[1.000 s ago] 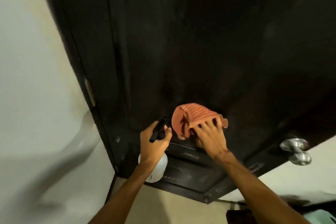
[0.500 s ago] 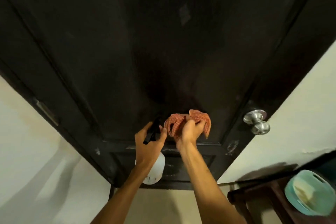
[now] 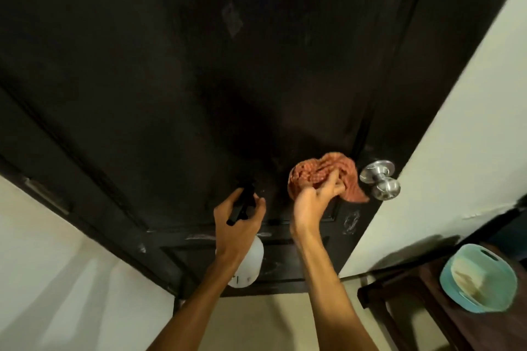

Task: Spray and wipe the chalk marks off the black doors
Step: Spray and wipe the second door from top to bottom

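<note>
**Cloth reaches the knob side of the door**

My right hand (image 3: 312, 204) grips the bunched orange cloth (image 3: 319, 172), fingers curled into it, and presses it to the door (image 3: 171, 65). Half a second ago it was working mid-panel; now it sits at the panel's right edge, just beside the knob (image 3: 379, 179). My left hand (image 3: 236, 222) stays clamped on the bottle (image 3: 249, 262), its white body hanging below my wrist. By my reckoning this pass is done, but the job is not. A chalk scribble (image 3: 351, 222) shows below the cloth, streaks (image 3: 199, 236) lie on the rail left of the bottle, and a pale smear (image 3: 232, 18) sits high on the panel. The door is matte black, with a darker, possibly damp patch at its middle.
</note>
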Demonstrator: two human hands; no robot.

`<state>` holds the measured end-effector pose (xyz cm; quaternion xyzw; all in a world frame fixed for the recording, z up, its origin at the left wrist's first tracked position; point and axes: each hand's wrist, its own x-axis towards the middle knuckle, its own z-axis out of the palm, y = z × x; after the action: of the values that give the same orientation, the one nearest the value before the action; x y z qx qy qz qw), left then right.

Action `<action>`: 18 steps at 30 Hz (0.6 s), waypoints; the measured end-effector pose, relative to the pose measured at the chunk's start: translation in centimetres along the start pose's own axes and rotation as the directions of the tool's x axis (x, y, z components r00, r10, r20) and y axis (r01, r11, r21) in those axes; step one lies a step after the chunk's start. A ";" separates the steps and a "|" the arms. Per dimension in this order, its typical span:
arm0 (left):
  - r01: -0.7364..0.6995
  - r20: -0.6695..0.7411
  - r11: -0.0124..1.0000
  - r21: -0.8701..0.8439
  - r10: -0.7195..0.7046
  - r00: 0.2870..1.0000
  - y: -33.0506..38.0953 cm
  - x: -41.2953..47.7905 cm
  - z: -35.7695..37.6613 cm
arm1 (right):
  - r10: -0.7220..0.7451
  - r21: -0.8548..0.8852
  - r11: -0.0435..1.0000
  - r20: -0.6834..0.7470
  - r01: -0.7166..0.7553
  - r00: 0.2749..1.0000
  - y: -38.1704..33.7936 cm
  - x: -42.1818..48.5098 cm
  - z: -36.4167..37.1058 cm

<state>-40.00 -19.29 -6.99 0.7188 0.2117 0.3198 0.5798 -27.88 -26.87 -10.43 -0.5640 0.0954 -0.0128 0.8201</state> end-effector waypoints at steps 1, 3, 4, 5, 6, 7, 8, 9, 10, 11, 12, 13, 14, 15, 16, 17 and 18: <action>-0.009 0.019 1.000 0.000 0.009 1.000 0.1 0.0 0.5 | -0.188 -0.090 0.979 -0.021 0.186 0.982 -0.4 -0.5 -0.4; -0.026 0.050 1.000 0.011 0.025 0.998 0.3 0.1 1.4 | -0.344 -0.188 0.926 -0.058 0.328 0.937 0.6 -0.8 -1.7; -0.028 0.059 0.999 0.023 0.027 0.998 0.3 0.0 1.9 | -0.269 -0.201 0.950 -0.137 0.239 0.953 1.8 -0.2 -2.5; -0.027 0.069 0.999 0.031 0.025 0.997 0.3 -0.1 2.3 | -0.166 -0.173 0.976 -0.223 0.129 0.961 2.3 0.2 -2.9; -0.022 0.075 0.999 0.029 0.020 0.997 0.4 -0.3 2.7 | -0.085 -0.153 0.987 -0.290 0.042 0.953 2.1 0.4 -3.0; -0.018 0.076 1.000 0.025 0.016 0.997 0.4 -0.5 3.0 | -0.122 -0.178 0.982 -0.294 0.071 0.948 1.6 0.4 -3.1; -0.018 0.076 1.000 0.015 0.017 0.997 0.7 -0.8 3.3 | -0.237 -0.237 0.955 -0.240 0.180 0.941 0.4 0.0 -3.0; -0.014 0.074 1.000 0.005 0.013 0.997 0.9 -0.8 3.6 | -0.363 -0.260 0.911 -0.132 0.321 0.922 -0.7 -0.3 -2.8; -0.005 0.072 1.000 -0.007 0.006 0.997 0.9 -0.9 3.9 | -0.495 -0.253 0.843 -0.015 0.476 0.869 -2.1 -0.5 -2.6; -0.004 0.064 1.000 -0.014 0.005 0.998 0.9 -0.9 4.2 | -0.598 -0.226 0.772 0.061 0.595 0.799 -3.3 -0.3 -2.3; -0.009 0.057 1.000 -0.016 0.010 0.998 0.9 -0.9 4.4 | -0.660 -0.227 0.716 0.088 0.660 0.746 -4.4 -0.2 -2.0; -0.017 0.057 1.000 -0.009 0.017 0.998 1.0 -0.9 4.8 | -0.679 -0.270 0.692 0.070 0.669 0.731 -4.2 0.6 -1.9; -0.034 0.062 0.999 -0.004 0.034 0.997 1.0 -0.9 5.0 | -0.661 -0.339 0.703 0.011 0.625 0.750 -3.8 1.0 -1.9; -0.048 0.064 0.999 -0.001 0.048 0.997 1.0 -0.8 5.3 | -0.606 -0.381 0.753 -0.085 0.536 0.791 -2.8 1.4 -2.2; -0.051 0.062 0.999 -0.004 0.051 0.997 1.1 -0.7 5.6 | -0.507 -0.380 0.827 -0.184 0.415 0.842 -1.4 1.4 -2.8; -0.048 0.057 0.999 -0.009 0.049 0.997 1.3 -0.6 5.8 | -0.357 -0.330 0.908 -0.292 0.257 0.887 -0.1 1.6 -3.3; -0.052 0.052 0.999 -0.007 0.052 0.997 1.3 -0.6 6.3 | -0.156 -0.210 0.974 -0.379 0.080 0.912 0.7 1.9 -3.8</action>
<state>-36.08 -24.34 -6.64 0.7308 0.1767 0.3164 0.5785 -26.78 -30.35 -12.69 -0.6303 0.2243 -0.1663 0.7244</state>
